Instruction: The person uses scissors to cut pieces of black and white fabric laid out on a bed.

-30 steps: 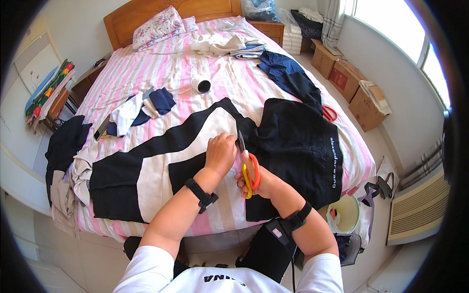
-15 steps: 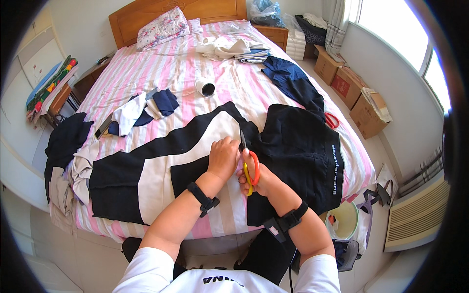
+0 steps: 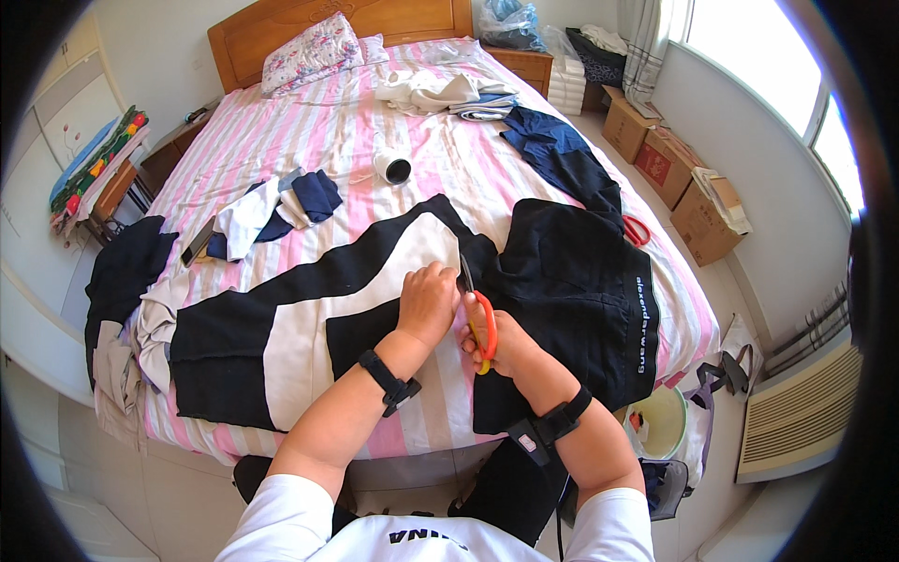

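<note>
My right hand [image 3: 499,345] grips scissors [image 3: 488,323] with red and yellow handles, their dark blades pointing away from me at the cloth edge. Close beside the blades, my left hand [image 3: 431,302] is closed on the edge of a black-and-cream cloth piece [image 3: 296,351] spread across the near side of the bed. To the right lies a black garment [image 3: 576,300] with white lettering along its band. The blade tips sit where the cream panel meets the black cloth; my left fingers partly hide what they pinch.
On the striped bed [image 3: 323,150] lie small folded cloths [image 3: 281,211], a phone [image 3: 198,242], a white cylinder [image 3: 393,168] with a dark end, navy cloth [image 3: 567,159] and red-handled scissors [image 3: 637,230]. A pale green bucket [image 3: 661,421] stands near the right corner, with cardboard boxes [image 3: 669,169] along the wall.
The scissors' red and yellow handles have come closer together and the blades have closed somewhat. My left hand has hardly moved.
</note>
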A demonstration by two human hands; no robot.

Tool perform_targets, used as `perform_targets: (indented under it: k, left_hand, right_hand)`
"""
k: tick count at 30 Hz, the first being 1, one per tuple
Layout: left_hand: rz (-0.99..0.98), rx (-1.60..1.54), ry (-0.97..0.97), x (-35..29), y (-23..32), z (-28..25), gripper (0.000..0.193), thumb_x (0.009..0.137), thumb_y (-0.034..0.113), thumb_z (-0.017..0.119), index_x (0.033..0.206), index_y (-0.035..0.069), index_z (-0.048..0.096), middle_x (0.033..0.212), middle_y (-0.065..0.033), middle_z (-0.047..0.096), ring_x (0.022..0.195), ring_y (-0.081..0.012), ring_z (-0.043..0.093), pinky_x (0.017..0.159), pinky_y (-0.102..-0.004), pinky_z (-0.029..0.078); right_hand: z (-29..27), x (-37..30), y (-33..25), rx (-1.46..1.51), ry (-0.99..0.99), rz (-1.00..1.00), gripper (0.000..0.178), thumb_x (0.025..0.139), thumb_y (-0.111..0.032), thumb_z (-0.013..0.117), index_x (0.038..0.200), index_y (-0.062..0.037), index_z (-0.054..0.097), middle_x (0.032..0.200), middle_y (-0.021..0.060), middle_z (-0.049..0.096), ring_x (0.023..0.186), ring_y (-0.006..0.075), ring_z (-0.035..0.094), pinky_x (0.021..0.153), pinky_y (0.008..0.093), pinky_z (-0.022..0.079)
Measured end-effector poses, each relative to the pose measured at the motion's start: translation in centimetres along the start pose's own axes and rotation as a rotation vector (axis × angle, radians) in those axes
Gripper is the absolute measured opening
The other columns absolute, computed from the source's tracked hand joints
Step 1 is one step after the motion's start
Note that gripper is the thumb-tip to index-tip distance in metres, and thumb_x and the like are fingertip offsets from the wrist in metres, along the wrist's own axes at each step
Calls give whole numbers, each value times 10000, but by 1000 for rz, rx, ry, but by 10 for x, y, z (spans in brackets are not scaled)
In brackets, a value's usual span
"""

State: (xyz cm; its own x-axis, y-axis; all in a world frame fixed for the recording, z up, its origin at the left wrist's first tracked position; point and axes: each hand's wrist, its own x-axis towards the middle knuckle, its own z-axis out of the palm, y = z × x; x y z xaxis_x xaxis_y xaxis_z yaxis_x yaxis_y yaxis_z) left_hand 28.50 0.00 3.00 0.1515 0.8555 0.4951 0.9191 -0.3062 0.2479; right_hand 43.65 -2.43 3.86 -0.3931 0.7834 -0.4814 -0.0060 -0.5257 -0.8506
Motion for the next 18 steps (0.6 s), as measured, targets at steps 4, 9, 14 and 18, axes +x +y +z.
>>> perform_targets:
  k: [4,9,14,18]
  left_hand:
    - [-1,-23,26,0,1,-2,209,791,105,598,977,35,663,878,-123,609,836,-304,602,781,-412,455]
    - [-23,-34,59,1,0,-5,185,824,103,581,975,37,666,889,-121,616,840,-304,603,786,-411,457]
    - [-15,-54,76,0,0,-7,182,831,97,582,984,38,662,888,-121,617,841,-302,603,785,-411,458]
    - [-9,-68,96,0,-1,-8,178,827,92,586,983,42,657,879,-120,612,835,-303,601,776,-411,457]
  right_hand:
    - [0,-3,-3,-6,-1,23,716,831,-727,494,744,-17,533,594,71,512,429,167,477,420,306,428]
    - [-3,-5,-16,12,-98,225,777,837,-778,384,812,-18,545,659,88,523,503,184,499,496,331,453]
    - [-5,3,-25,29,-177,251,872,771,-851,365,908,5,465,703,95,476,539,239,504,546,356,485]
    - [-4,14,-28,46,-169,231,870,759,-859,373,885,-3,471,705,92,480,541,238,500,547,364,486]
